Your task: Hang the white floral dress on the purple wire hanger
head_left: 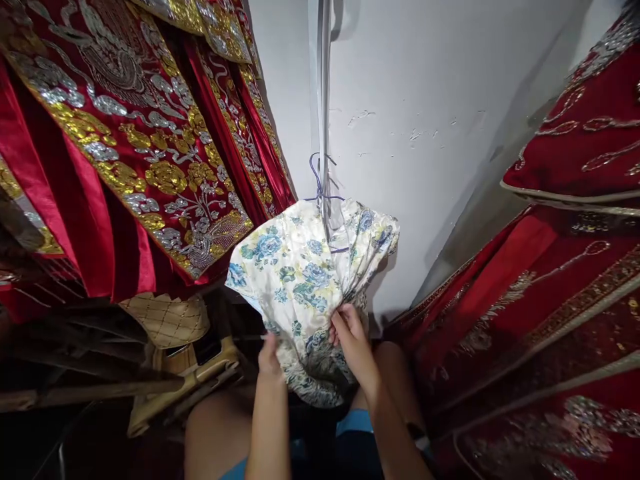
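Observation:
A white garment with blue and green flowers [305,267] hangs in front of me on a purple wire hanger [316,175]. The hanger's hook is by a pale vertical metal rail [323,80]. My right hand [349,327] pinches the gathered fabric at the garment's right side, where folds fan out from the fingers. At the lower left edge of the garment is my left hand [270,357], its thumb up against the cloth and its other fingers hidden behind it. The garment's lower part bunches in shadow between my wrists.
Red costumes with gold and silver sequins [165,173] hang on the left. More red embroidered fabric [540,287] fills the right side. A white wall [415,80] stands behind the rail. A wooden chair [185,380] with a cream quilted piece [165,317] sits at lower left.

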{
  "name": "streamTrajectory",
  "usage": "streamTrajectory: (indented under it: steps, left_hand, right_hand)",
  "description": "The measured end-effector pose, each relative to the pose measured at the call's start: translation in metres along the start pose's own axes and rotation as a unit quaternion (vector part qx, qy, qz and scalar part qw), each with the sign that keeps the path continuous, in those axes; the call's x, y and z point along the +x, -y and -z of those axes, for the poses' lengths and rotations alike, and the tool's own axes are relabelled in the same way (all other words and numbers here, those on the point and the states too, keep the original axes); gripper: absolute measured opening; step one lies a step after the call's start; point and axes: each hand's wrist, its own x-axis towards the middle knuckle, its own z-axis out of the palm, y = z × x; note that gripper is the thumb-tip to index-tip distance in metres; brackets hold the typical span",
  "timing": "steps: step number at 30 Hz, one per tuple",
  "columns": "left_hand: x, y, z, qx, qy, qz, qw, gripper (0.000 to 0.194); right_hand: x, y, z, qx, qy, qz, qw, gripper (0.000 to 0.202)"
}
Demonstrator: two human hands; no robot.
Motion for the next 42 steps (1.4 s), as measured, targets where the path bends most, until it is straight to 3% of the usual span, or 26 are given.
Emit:
streamTrajectory:
  steps: [4,8,11,13,15,17,19,21,24,26,29,32,42]
  left_hand:
    - [-0.014,0.000,-0.004,-0.049,0.010,0.081,0.995,0.056]
    - [-0.020,-0.007,-0.008,-0.070,0.008,0.093,0.993,0.053]
    - [-0.015,-0.008,0.000,-0.058,-0.018,0.080,0.995,0.054]
    - [-0.009,-0.005,0.008,-0.024,-0.076,0.039,0.996,0.048]
    - [-0.002,0.000,0.017,0.033,-0.171,-0.049,0.983,0.041]
    - [0.002,0.006,0.022,0.099,-0.265,-0.172,0.944,0.035]
    - [0.001,0.008,0.023,0.156,-0.308,-0.273,0.898,0.031]
    - [-0.002,0.008,0.017,0.195,-0.263,-0.303,0.895,0.027]
    - [-0.009,0.006,0.002,0.233,-0.040,-0.234,0.943,0.023]
    - [-0.013,0.009,-0.009,0.251,0.071,-0.191,0.946,0.026]
    - [-0.017,0.019,-0.022,0.260,0.060,-0.179,0.947,0.030]
    - [-0.020,0.027,-0.028,0.268,0.036,-0.172,0.947,0.020]
    - [-0.013,0.040,-0.022,0.318,0.059,-0.192,0.926,0.007]
  right_hand:
    - [-0.006,-0.007,-0.004,0.005,0.003,-0.036,0.999,0.037]
    - [-0.007,-0.003,-0.001,0.004,0.012,-0.023,1.000,0.036]
    - [-0.008,0.002,0.004,0.003,0.001,-0.001,1.000,0.030]
    - [-0.010,0.005,0.008,0.009,-0.024,0.004,1.000,0.029]
    - [-0.012,0.008,0.012,0.016,-0.038,0.000,0.999,0.027]
    - [-0.014,0.011,0.014,0.018,-0.035,-0.004,0.999,0.028]
    - [-0.016,0.015,0.013,0.014,-0.021,-0.007,1.000,0.029]
    - [-0.018,0.019,0.010,0.005,0.000,-0.007,1.000,0.028]
    - [-0.021,0.023,0.002,-0.009,0.029,-0.003,1.000,0.026]
    - [-0.023,0.025,-0.003,-0.009,0.041,-0.006,0.999,0.025]
    - [-0.024,0.027,-0.008,0.005,0.046,-0.015,0.999,0.025]
    - [-0.024,0.029,-0.009,0.015,0.043,-0.018,0.999,0.025]
    - [-0.018,0.019,0.001,0.008,0.013,-0.073,0.997,0.027]
